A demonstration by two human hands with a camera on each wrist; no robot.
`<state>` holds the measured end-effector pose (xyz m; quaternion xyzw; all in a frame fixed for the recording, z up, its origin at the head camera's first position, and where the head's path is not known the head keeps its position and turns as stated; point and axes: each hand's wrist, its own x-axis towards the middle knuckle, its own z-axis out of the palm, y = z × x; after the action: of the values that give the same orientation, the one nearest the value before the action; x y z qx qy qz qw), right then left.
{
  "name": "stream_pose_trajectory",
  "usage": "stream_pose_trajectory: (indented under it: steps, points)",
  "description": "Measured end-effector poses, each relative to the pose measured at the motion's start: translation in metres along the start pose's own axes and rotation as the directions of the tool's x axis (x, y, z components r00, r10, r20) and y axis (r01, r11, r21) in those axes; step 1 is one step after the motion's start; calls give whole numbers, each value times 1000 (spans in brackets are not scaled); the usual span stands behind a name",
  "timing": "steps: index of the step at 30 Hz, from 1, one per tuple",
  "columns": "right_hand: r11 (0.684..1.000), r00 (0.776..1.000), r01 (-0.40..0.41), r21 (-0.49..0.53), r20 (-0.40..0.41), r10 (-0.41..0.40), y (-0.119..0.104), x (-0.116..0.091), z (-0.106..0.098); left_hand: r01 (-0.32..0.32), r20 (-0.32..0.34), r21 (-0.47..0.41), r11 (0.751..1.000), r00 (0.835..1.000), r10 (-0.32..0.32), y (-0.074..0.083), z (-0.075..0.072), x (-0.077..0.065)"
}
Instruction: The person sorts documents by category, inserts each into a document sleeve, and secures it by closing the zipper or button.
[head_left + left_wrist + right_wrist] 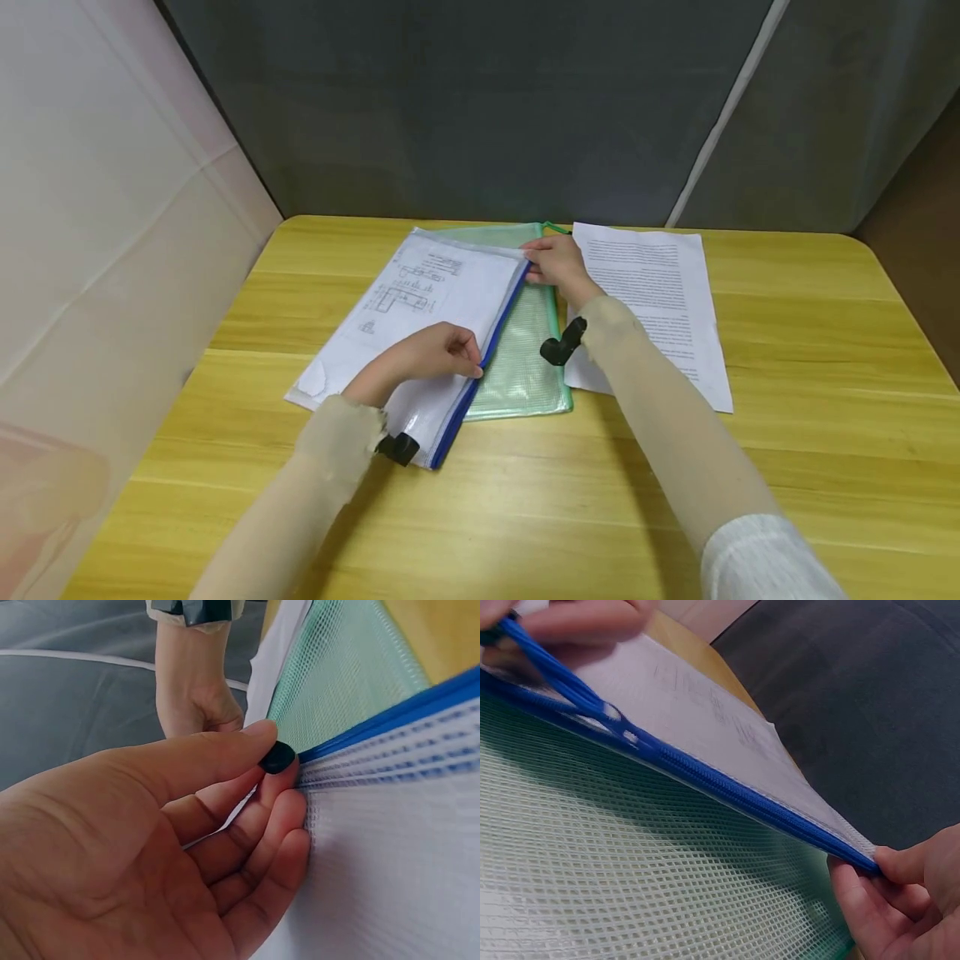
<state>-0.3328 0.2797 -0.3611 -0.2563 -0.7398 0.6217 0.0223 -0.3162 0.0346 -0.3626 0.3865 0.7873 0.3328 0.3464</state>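
Note:
A clear mesh zip document pouch (465, 292) with a blue zipper (727, 791) lies aslant; a sheet with printed drawings shows through it. My left hand (431, 354) pinches the dark bead (277, 757) at the end of the zipper's blue cord (551, 667), partway along the zipped edge. At the far end of that edge my right hand (558, 262) grips the pouch's corner between thumb and fingers. Beneath the blue-zipped pouch is a green mesh zip pouch (521, 358), partly covered by it.
A printed sheet of paper (660, 308) lies to the right of the green pouch, partly behind my right forearm. Everything rests on a wooden table (810, 467). A dark panel (450, 108) stands along its back edge, and a pale wall (112, 208) rises on the left.

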Motion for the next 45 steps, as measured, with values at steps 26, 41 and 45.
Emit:
stream_pose_trajectory:
  steps: [26,41,45]
  points:
    - [999,999,20,28,38,-21,0,-3,-6,2,32,25,1000,999,-3,-11,24,-108]
    - [998,998,-5,63,57,1,4,1,-5,-12,139,-20,1000,990,15,-27,21,-161]
    - [996,999,10,85,49,-14,5,1,1,-10,137,-37,999,990,15,-31,20,-168]
